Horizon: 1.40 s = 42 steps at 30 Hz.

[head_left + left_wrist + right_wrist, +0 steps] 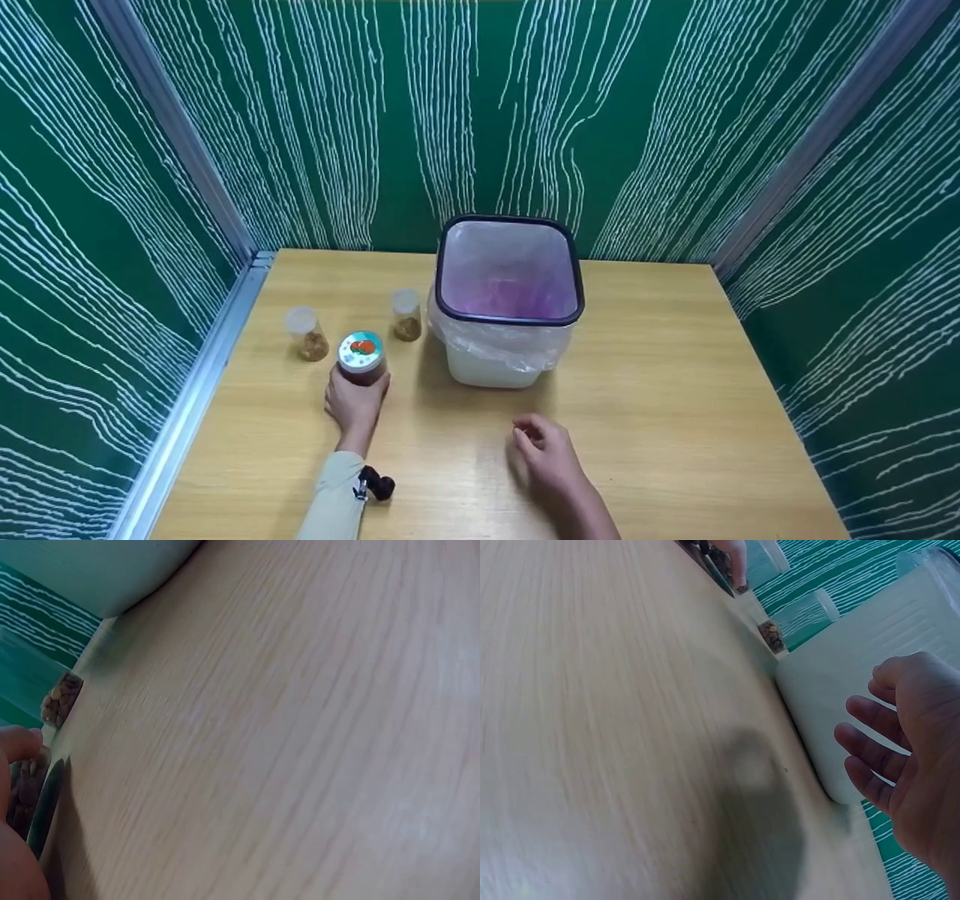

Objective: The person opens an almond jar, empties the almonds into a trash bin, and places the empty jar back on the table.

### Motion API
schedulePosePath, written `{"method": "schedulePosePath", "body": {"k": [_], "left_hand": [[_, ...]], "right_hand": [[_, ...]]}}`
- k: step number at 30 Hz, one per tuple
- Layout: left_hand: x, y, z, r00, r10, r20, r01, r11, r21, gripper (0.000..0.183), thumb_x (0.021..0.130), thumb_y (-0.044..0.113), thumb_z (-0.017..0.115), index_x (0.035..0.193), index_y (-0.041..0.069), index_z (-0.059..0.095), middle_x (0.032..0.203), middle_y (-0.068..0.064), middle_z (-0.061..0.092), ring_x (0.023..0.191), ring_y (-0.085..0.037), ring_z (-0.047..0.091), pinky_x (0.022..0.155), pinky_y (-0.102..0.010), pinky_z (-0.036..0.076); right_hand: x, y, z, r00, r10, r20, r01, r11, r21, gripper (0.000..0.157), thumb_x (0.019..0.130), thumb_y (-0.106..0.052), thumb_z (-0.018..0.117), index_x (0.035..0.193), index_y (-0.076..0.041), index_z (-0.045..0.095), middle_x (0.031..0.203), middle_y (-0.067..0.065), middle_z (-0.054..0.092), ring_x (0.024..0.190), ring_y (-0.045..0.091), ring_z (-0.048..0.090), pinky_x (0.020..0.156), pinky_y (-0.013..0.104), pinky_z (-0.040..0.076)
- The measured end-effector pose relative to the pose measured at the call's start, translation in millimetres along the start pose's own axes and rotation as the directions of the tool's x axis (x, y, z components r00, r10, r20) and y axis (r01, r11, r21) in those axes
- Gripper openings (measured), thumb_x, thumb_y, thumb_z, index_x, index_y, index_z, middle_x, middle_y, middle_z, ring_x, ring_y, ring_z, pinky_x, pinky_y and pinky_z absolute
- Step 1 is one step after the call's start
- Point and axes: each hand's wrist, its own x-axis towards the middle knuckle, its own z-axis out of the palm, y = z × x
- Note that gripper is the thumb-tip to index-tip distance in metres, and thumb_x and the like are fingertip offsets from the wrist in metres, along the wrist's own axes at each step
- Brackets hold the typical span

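Note:
At the left side of the table my left hand [354, 401] grips a clear jar [363, 358] from its near side. The jar has a white and teal lid with an orange-red picture, and dark brown pieces show through its wall [27, 791] in the left wrist view. Two smaller clear jars with whitish lids, partly filled with brown pieces, flank it: one jar [307, 334] to the left, another jar [406, 315] to the right. My right hand [550, 450] hovers over the table in front of the bin, fingers loosely curled, holding nothing.
A whitish square bin [491, 366] with a dark rim and a clear plastic liner stands at the back middle of the wooden table [660, 390]. Green walls [615, 165] with white wavy lines enclose the table at the back and both sides.

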Motion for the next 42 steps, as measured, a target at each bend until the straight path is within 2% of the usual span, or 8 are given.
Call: {"method": "schedulePosePath", "body": {"k": [6,12,16,19,22,27,35,42], "left_hand": [[-5.1,3.3,-10.0,1.000,0.017,0.009,-0.017,1.000,-0.015,0.100,0.059,0.040,0.091,0.141,0.008,0.042,0.134,-0.015,0.051,0.125,-0.035,0.042,0.105,-0.053,0.025],[-5.3,23.8,-24.1,0.997,0.067,0.022,-0.066,0.997,-0.042,0.099,0.061,0.039,0.090,0.143,0.011,0.040,0.136,-0.014,0.049,0.125,-0.034,0.045,0.102,-0.051,0.034],[-4.0,41.2,-34.6,0.994,0.095,0.045,-0.090,0.990,-0.109,0.099,0.063,0.033,0.090,0.145,0.013,0.037,0.138,-0.015,0.046,0.128,-0.034,0.043,0.103,-0.050,0.036],[-3.5,53.8,-42.9,0.988,0.151,0.045,-0.140,0.972,-0.188,0.098,0.064,0.026,0.091,0.144,0.011,0.037,0.138,-0.016,0.044,0.128,-0.034,0.041,0.105,-0.050,0.034],[-2.6,67.2,-50.9,0.970,0.243,0.018,-0.231,0.941,-0.248,0.093,0.063,0.022,0.091,0.141,0.009,0.042,0.134,-0.014,0.047,0.124,-0.031,0.045,0.104,-0.048,0.035],[-1.1,93.0,-65.4,0.922,0.386,-0.020,-0.377,0.885,-0.273,0.088,0.061,0.018,0.091,0.136,0.007,0.046,0.130,-0.012,0.051,0.117,-0.027,0.047,0.102,-0.048,0.036],[-3.6,131.9,-90.3,0.881,0.473,0.025,-0.451,0.855,-0.257,0.087,0.064,0.025,0.091,0.137,0.013,0.044,0.134,-0.002,0.048,0.127,-0.019,0.040,0.107,-0.047,0.034],[-3.1,158.6,-107.8,0.836,0.547,0.045,-0.530,0.826,-0.193,0.087,0.067,0.032,0.090,0.139,0.019,0.043,0.135,0.001,0.048,0.126,-0.017,0.041,0.106,-0.046,0.036]], "right_hand": [[-3.1,-11.6,-9.1,1.000,0.025,-0.002,-0.025,0.999,0.026,0.012,0.093,-0.012,0.064,0.104,-0.010,0.069,0.091,0.001,0.066,0.085,0.015,0.063,0.075,0.029,0.055],[2.2,-24.7,-24.9,0.987,-0.138,-0.085,0.130,0.987,-0.099,0.014,0.088,-0.005,0.069,0.098,-0.015,0.070,0.085,-0.009,0.067,0.079,0.010,0.061,0.070,0.028,0.053],[4.2,-35.9,-36.1,0.969,-0.219,-0.114,0.204,0.971,-0.127,0.013,0.088,-0.006,0.069,0.098,-0.014,0.070,0.086,-0.006,0.068,0.079,0.010,0.062,0.059,0.028,0.053],[4.9,-43.4,-43.6,0.958,-0.261,-0.124,0.241,0.959,-0.151,0.012,0.088,-0.006,0.069,0.098,-0.013,0.070,0.086,-0.004,0.069,0.080,0.011,0.063,0.057,0.028,0.054],[6.8,-49.0,-52.0,0.928,-0.346,-0.138,0.308,0.921,-0.239,0.014,0.085,-0.004,0.071,0.097,-0.012,0.071,0.086,-0.005,0.069,0.081,0.010,0.064,0.064,0.027,0.054],[9.4,-55.3,-70.7,0.859,-0.478,-0.184,0.390,0.843,-0.370,0.015,0.080,0.000,0.075,0.093,-0.009,0.071,0.086,-0.003,0.069,0.079,0.010,0.064,0.067,0.020,0.052],[17.3,-71.2,-104.5,0.814,-0.518,-0.264,0.389,0.823,-0.413,0.013,0.081,-0.001,0.073,0.092,-0.008,0.072,0.085,-0.004,0.069,0.079,0.013,0.065,0.073,0.028,0.052],[33.0,-92.3,-129.2,0.745,-0.602,-0.286,0.452,0.772,-0.448,0.015,0.079,0.002,0.073,0.091,-0.007,0.072,0.086,0.001,0.070,0.080,0.016,0.065,0.077,0.024,0.050]]}}
